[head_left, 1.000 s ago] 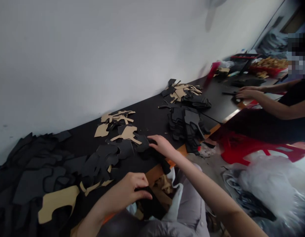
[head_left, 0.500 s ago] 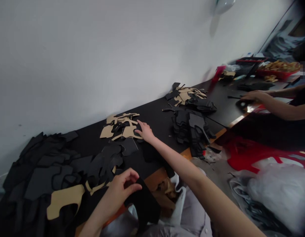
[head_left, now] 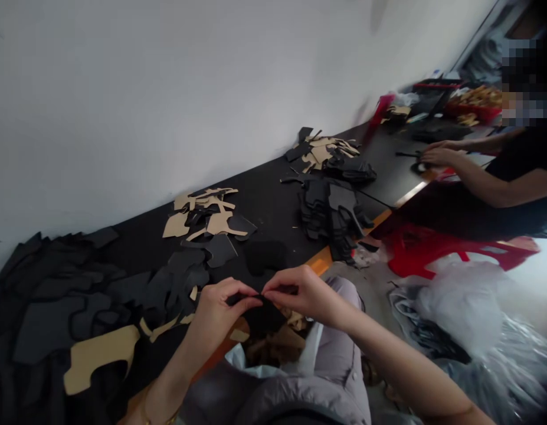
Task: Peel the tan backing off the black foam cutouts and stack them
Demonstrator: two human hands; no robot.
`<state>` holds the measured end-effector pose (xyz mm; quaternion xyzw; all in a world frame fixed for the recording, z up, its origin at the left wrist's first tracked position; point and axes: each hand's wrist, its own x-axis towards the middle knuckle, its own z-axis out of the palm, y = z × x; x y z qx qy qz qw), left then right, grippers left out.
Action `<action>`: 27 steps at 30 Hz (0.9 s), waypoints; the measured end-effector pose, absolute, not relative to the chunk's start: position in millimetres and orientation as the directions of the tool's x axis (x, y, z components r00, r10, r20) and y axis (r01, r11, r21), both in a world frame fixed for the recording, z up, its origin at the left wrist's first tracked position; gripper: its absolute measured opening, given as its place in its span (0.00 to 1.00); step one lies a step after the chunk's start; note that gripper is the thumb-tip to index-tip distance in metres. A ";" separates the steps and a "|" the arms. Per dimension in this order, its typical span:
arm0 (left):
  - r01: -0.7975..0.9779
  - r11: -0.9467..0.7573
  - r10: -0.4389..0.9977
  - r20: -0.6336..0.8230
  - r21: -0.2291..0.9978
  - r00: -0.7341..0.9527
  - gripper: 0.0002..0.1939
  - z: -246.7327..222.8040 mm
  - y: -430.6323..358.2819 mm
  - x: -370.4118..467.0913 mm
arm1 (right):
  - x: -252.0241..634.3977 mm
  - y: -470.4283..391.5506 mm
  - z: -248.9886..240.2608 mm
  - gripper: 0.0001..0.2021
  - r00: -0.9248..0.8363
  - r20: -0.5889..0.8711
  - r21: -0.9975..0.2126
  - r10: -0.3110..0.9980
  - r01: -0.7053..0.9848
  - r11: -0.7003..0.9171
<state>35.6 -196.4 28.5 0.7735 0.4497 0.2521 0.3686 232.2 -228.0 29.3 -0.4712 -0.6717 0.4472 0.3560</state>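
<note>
Fingertips [head_left: 251, 303] of left hand [head_left: 222, 304] and right hand [head_left: 302, 292] nearly meet, pinching black piece [head_left: 264, 319]; it hangs downward over scraps [head_left: 282, 349], long axis unclear.

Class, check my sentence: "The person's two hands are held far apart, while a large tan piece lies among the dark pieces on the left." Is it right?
Not far apart: the head view shows the left hand and right hand almost touching, apparently pinching a black piece. The large tan piece does lie among the dark pieces on the left.
</note>
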 end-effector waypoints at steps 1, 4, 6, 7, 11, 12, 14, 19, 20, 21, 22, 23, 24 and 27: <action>0.509 -0.330 0.877 0.059 0.795 0.476 0.02 29.5 -196.7 38.3 | 233.3 -228.9 28.1 0.09 -0.302 0.046 -0.936 0.952 0.320 0.147; 0.509 -0.357 0.859 0.062 0.783 0.507 0.01 32.6 -197.9 43.7 | 235.8 -230.9 24.9 0.08 -0.324 0.005 -0.950 0.946 0.294 0.106; 0.507 -0.385 0.846 0.075 0.771 0.528 0.01 34.1 -198.5 45.4 | 236.8 -231.7 23.5 0.08 -0.338 -0.016 -0.960 0.941 0.270 0.081; 0.509 -0.395 0.843 0.081 0.765 0.532 0.01 34.6 -198.5 45.8 | 237.3 -231.8 23.0 0.08 -0.342 -0.022 -0.963 0.939 0.259 0.072; 0.520 -0.383 0.846 0.064 0.763 0.529 0.03 34.5 -197.2 45.2 | 239.7 -231.3 22.0 0.11 -0.348 -0.015 -0.974 0.938 0.219 0.066; 0.523 -0.368 0.848 0.048 0.769 0.527 0.03 34.4 -196.7 44.8 | 240.2 -231.1 21.8 0.12 -0.345 -0.005 -0.973 0.939 0.218 0.075; 0.527 -0.343 0.851 0.018 0.778 0.526 0.04 34.5 -196.0 44.3 | 240.5 -230.7 21.4 0.11 -0.335 0.011 -0.968 0.942 0.233 0.094; 0.539 -0.287 0.852 -0.046 0.792 0.521 0.05 37.0 -196.6 45.3 | 238.9 -229.9 19.6 0.09 -0.323 0.004 -0.962 0.946 0.257 0.092; 0.543 -0.273 0.852 -0.062 0.794 0.519 0.05 37.6 -196.9 45.7 | 238.8 -229.6 19.4 0.09 -0.325 0.002 -0.961 0.946 0.260 0.091; 0.547 -0.261 0.852 -0.076 0.795 0.518 0.05 37.9 -197.1 46.0 | 238.8 -229.3 19.1 0.08 -0.327 -0.001 -0.961 0.945 0.261 0.089; 0.549 -0.253 0.850 -0.088 0.797 0.519 0.06 37.9 -197.1 46.2 | 238.9 -229.0 18.9 0.07 -0.330 -0.006 -0.961 0.944 0.261 0.085; 0.550 -0.247 0.847 -0.098 0.798 0.522 0.06 37.7 -197.0 46.3 | 239.1 -228.7 18.7 0.07 -0.334 -0.012 -0.962 0.943 0.262 0.080; 0.548 -0.247 0.845 -0.100 0.799 0.526 0.06 37.0 -196.6 46.2 | 239.3 -228.4 18.4 0.07 -0.338 -0.019 -0.962 0.941 0.262 0.075; 0.519 -0.325 0.831 -0.024 0.791 0.556 0.05 32.8 -195.2 45.0 | 239.8 -227.6 16.5 0.06 -0.353 -0.049 -0.972 0.934 0.232 0.037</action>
